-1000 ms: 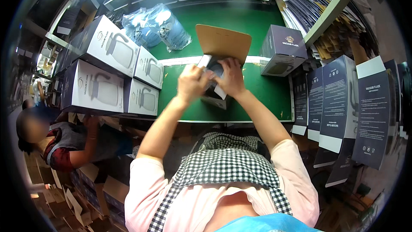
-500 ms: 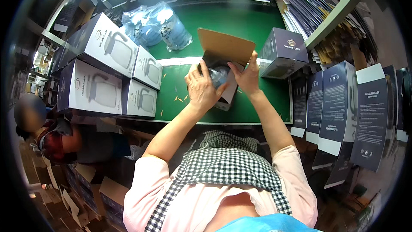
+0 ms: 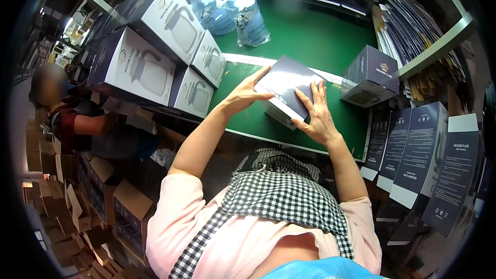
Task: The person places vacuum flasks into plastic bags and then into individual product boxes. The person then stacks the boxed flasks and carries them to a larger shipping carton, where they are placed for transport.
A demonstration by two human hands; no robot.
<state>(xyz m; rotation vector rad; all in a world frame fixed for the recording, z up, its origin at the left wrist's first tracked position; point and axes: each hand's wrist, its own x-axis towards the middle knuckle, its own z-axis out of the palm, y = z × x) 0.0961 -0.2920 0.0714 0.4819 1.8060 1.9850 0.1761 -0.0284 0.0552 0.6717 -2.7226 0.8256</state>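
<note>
Two hands on one dark box (image 3: 287,83), tilted, near the front edge of the green worktop (image 3: 315,36). Left hand (image 3: 244,94) gripping the box's left edge, fingers spread along the top; right hand (image 3: 316,113) pressed flat on its lid, fingers extended, not clenched. One more dark box (image 3: 371,75) closed, just right of it, well clear of both hands. Four white boxes (image 3: 137,67) with a grey jug picture stacked in two tiers on the left of the worktop, dark side panels facing left. Clear bags (image 3: 230,8) of pale blue items lying at the far side; number hard to tell. Flat dark cartons (image 3: 431,160) standing on edge in a row at right, about four, with white lower flaps. Stack of flat sheets (image 3: 413,26) on a shelf at upper right. Brown cartons (image 3: 98,196) open on the floor at lower left, dark boxes packed inside. Another person (image 3: 72,119) bent over beside them.
</note>
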